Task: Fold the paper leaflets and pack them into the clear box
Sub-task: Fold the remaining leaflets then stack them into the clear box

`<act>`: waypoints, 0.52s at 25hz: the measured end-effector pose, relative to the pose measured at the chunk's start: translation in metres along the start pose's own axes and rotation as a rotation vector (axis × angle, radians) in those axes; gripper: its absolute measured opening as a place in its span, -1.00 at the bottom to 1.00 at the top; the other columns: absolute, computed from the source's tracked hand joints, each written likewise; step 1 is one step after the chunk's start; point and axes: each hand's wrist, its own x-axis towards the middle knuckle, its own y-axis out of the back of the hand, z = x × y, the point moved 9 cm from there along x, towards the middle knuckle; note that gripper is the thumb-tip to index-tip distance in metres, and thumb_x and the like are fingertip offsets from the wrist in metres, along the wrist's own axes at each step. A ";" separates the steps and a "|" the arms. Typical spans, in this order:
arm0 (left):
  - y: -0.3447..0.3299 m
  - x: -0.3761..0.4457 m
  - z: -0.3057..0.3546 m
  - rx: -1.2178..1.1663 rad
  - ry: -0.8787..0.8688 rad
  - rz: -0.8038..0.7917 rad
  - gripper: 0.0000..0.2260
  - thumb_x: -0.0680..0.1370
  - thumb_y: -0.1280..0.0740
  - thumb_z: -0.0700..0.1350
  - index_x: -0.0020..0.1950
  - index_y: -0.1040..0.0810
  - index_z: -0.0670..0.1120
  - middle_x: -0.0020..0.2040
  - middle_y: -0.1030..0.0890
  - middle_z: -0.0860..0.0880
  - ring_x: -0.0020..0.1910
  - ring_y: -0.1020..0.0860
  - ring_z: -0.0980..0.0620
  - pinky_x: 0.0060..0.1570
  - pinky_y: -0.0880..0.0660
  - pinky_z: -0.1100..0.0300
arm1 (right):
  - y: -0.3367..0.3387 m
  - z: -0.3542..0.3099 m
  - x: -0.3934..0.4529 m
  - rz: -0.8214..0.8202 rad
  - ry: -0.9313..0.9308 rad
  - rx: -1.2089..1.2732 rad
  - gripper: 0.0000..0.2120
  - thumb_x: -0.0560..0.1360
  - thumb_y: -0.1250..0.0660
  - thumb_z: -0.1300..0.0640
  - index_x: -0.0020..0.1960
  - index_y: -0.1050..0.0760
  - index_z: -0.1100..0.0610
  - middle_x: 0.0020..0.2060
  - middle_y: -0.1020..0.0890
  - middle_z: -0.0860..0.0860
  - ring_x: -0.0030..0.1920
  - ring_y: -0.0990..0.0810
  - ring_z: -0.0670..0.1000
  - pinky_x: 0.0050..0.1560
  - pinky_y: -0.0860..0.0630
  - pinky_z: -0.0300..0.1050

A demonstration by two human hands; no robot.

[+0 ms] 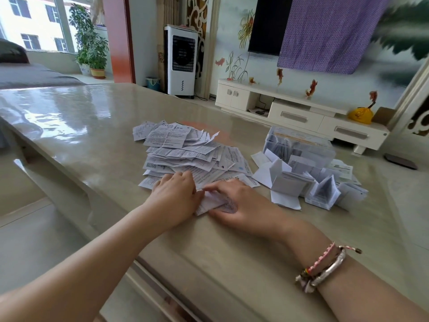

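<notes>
A loose heap of unfolded printed leaflets (185, 149) lies in the middle of the glossy table. At its near edge my left hand (174, 196) and my right hand (236, 201) meet over one small leaflet (211, 202); both pinch it as it lies against the tabletop, partly hidden under my fingers. To the right stands the clear box (301, 147) with folded leaflets inside. A cluster of folded leaflets (301, 182) sits in front of the box, several standing half open.
The beige table (92, 126) has a near edge that runs diagonally below my forearms. Beyond the table stand a white TV cabinet (290, 108), a white air cooler (181, 61) and potted plants by the window.
</notes>
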 end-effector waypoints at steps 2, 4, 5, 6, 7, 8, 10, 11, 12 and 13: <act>-0.002 0.003 0.000 -0.050 0.011 -0.073 -0.76 0.56 -0.23 0.12 -0.20 -0.40 0.00 -0.02 -0.50 -0.05 0.12 -0.45 -0.11 0.09 -0.36 0.09 | 0.007 -0.004 -0.002 0.015 0.063 -0.087 -0.64 0.51 -0.33 0.05 0.31 -0.48 0.00 0.13 -0.59 -0.05 0.18 -0.45 -0.07 0.24 -0.37 -0.13; -0.003 0.007 0.004 -0.173 0.012 -0.145 -0.72 0.58 -0.25 0.05 -0.28 -0.45 -0.05 -0.18 -0.52 -0.07 -0.12 -0.48 -0.07 -0.11 -0.37 0.15 | 0.014 -0.012 -0.005 0.057 0.142 -0.201 -0.74 0.53 -0.28 0.07 0.21 -0.55 0.02 0.02 -0.65 -0.01 0.08 -0.54 -0.01 0.16 -0.43 -0.06; -0.002 0.009 0.006 -0.295 0.025 -0.160 -0.71 0.59 -0.25 0.01 -0.28 -0.46 -0.09 -0.25 -0.51 -0.07 -0.23 -0.45 -0.05 -0.18 -0.37 0.17 | 0.019 -0.014 -0.006 0.076 0.153 -0.219 -0.78 0.54 -0.25 0.07 0.13 -0.58 0.05 -0.05 -0.66 0.01 0.00 -0.57 0.03 0.09 -0.47 -0.01; 0.004 0.010 0.009 -0.429 0.039 -0.145 -0.71 0.61 -0.23 -0.03 -0.27 -0.46 -0.12 -0.30 -0.48 -0.07 -0.30 -0.41 -0.03 -0.24 -0.36 0.20 | 0.028 -0.013 -0.008 0.105 0.135 -0.206 -0.82 0.55 -0.24 0.07 0.05 -0.58 0.08 -0.13 -0.66 0.02 -0.07 -0.59 0.05 0.00 -0.50 0.04; 0.010 0.013 0.012 -0.537 0.052 -0.110 -0.71 0.62 -0.20 -0.05 -0.25 -0.47 -0.14 -0.31 -0.46 -0.07 -0.33 -0.38 -0.02 -0.29 -0.35 0.23 | 0.043 -0.009 -0.010 0.163 0.094 -0.187 -0.84 0.57 -0.24 0.06 0.00 -0.57 0.09 -0.18 -0.65 0.02 -0.13 -0.60 0.06 -0.07 -0.52 0.06; 0.018 0.014 0.015 -0.613 0.053 -0.056 -0.71 0.63 -0.17 -0.07 -0.22 -0.50 -0.15 -0.29 -0.49 -0.09 -0.34 -0.37 0.00 -0.32 -0.34 0.25 | 0.060 -0.002 -0.012 0.250 0.043 -0.167 -0.85 0.58 -0.25 0.07 -0.03 -0.56 0.10 -0.22 -0.64 0.01 -0.16 -0.59 0.05 -0.12 -0.52 0.06; 0.027 0.020 0.029 -0.674 0.016 0.028 -0.69 0.64 -0.14 -0.10 -0.22 -0.54 -0.14 -0.21 -0.60 -0.12 -0.34 -0.41 0.02 -0.29 -0.33 0.22 | 0.104 0.015 -0.026 0.467 -0.071 -0.110 -0.87 0.57 -0.26 0.10 -0.10 -0.54 0.10 -0.31 -0.58 -0.01 -0.24 -0.54 0.01 -0.19 -0.48 0.02; 0.027 0.023 0.038 -0.683 -0.007 0.045 -0.69 0.64 -0.14 -0.11 -0.24 -0.55 -0.12 -0.20 -0.63 -0.11 -0.34 -0.43 0.03 -0.27 -0.33 0.21 | 0.123 0.024 -0.034 0.556 -0.120 -0.092 -0.86 0.57 -0.26 0.13 -0.16 -0.52 0.09 -0.34 -0.55 0.00 -0.26 -0.49 0.03 -0.22 -0.43 0.00; 0.025 0.025 0.050 -0.692 -0.028 0.049 -0.68 0.63 -0.15 -0.13 -0.25 -0.56 -0.12 -0.21 -0.64 -0.07 -0.35 -0.44 0.04 -0.27 -0.33 0.21 | 0.137 0.035 -0.043 0.618 -0.165 -0.099 -0.83 0.56 -0.26 0.16 -0.21 -0.49 0.06 -0.35 -0.52 0.01 -0.25 -0.46 0.05 -0.25 -0.38 -0.03; 0.022 0.029 0.060 -0.693 -0.047 0.044 -0.68 0.63 -0.15 -0.13 -0.25 -0.57 -0.12 -0.22 -0.64 -0.04 -0.37 -0.44 0.06 -0.28 -0.33 0.20 | 0.148 0.047 -0.053 0.654 -0.209 -0.125 -0.81 0.56 -0.26 0.16 -0.23 -0.46 0.04 -0.35 -0.51 0.00 -0.23 -0.45 0.06 -0.27 -0.36 -0.06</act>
